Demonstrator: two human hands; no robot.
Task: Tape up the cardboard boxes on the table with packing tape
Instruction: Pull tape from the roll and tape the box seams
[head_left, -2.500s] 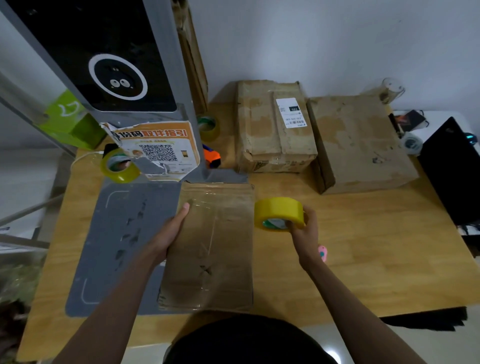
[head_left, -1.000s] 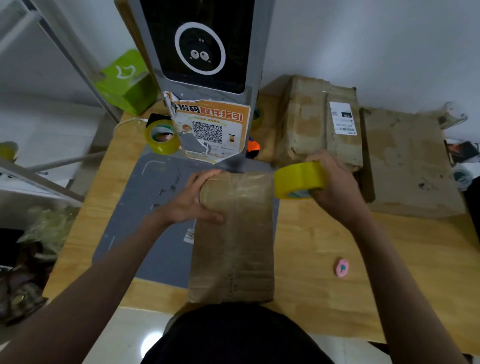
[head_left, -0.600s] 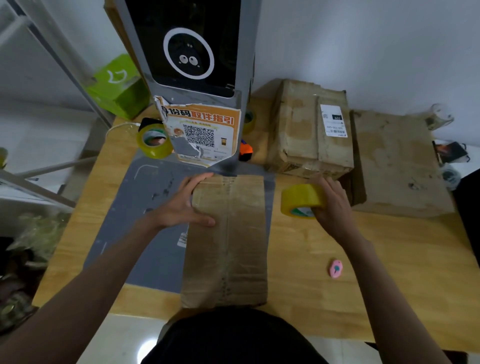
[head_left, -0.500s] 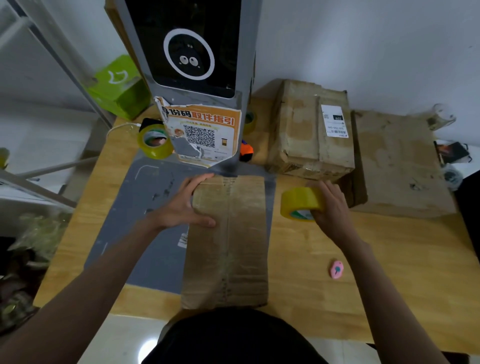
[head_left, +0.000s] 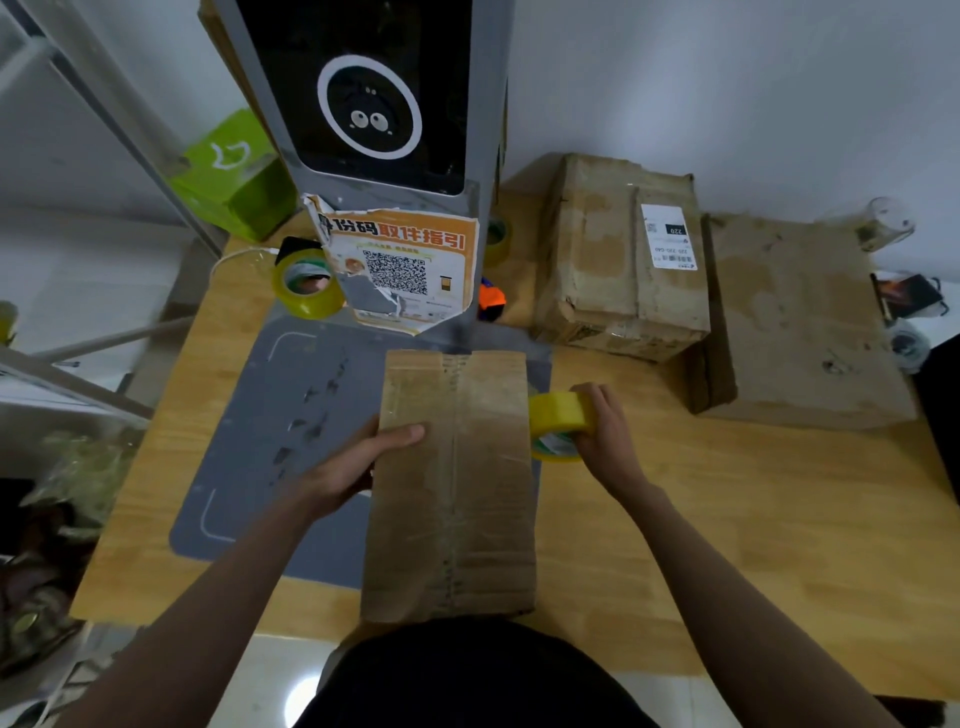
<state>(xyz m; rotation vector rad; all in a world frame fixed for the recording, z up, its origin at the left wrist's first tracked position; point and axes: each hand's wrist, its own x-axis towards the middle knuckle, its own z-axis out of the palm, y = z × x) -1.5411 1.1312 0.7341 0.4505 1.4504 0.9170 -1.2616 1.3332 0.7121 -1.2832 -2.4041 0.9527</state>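
Three cardboard boxes sat on the wooden table (head_left: 753, 519), which took up most of what I could see. Largest of them was the flat brown box (head_left: 800, 322) at the far right; beside it, touching, lay the labelled box (head_left: 602, 260) with a white sticker on top. Behind the grey mat (head_left: 270, 441) stood a tall grey kiosk (head_left: 374, 104), its orange notice (head_left: 405, 270) peeling at one corner. The long box (head_left: 452, 493) lay nearest the person, partly on the mat and partly on bare wood, a taped seam running down its middle. The left hand (head_left: 353, 462) gripped that box at its left edge, thumb laid over the top (the other fingers were hidden down the side). The right hand (head_left: 602, 431) was curled round a yellow tape roll (head_left: 558, 421), held against the box's right edge. A second tape roll (head_left: 306, 286) rested left of the kiosk, and a small orange object (head_left: 491, 299) lay just right of its base.
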